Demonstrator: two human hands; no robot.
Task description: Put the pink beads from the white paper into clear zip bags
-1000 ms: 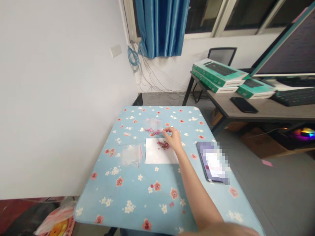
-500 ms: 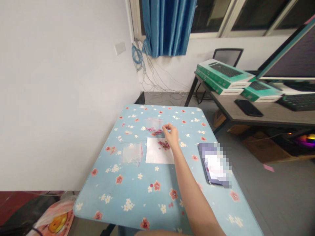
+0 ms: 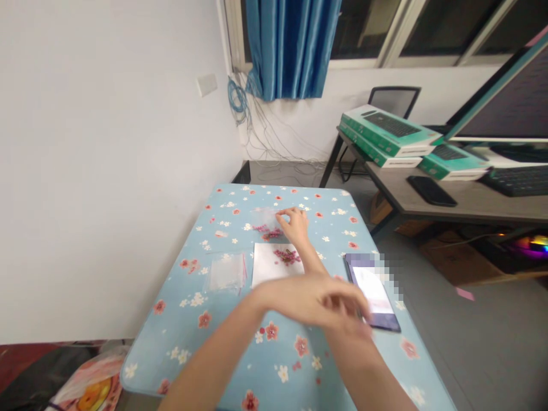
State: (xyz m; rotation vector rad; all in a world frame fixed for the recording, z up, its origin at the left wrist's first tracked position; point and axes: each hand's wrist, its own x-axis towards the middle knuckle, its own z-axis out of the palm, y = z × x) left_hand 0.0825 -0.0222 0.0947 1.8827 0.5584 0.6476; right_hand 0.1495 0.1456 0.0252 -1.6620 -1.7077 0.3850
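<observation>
My right hand [image 3: 295,224] reaches over the far part of the table, fingers bent and thumb and fingertips close together. Whatever they pinch, if anything, is too small to make out. Beside its fingertips lie pink flower sprigs [image 3: 269,231] and a clear plastic bag [image 3: 263,217]. Nearer, a white sheet of paper [image 3: 265,265] bears more pink sprigs [image 3: 286,257]. My left hand [image 3: 334,299] crosses above my right forearm, smeared by motion; its fingers curl downward, and I cannot see whether they hold something. Left of the paper rests a stack of clear bags [image 3: 226,271].
A tablet [image 3: 372,291] with a lit screen lies at the table's right side. The flowered blue tablecloth [image 3: 231,354] covers the table. On the desk at right are green keyboard boxes [image 3: 389,134], a black phone [image 3: 431,190] and a monitor [image 3: 505,103]. A white wall [image 3: 107,171] borders the left.
My left arm has come into view from below and now crosses over my right forearm. The right hand has shifted slightly left and away from me, off the sprigs on the paper.
</observation>
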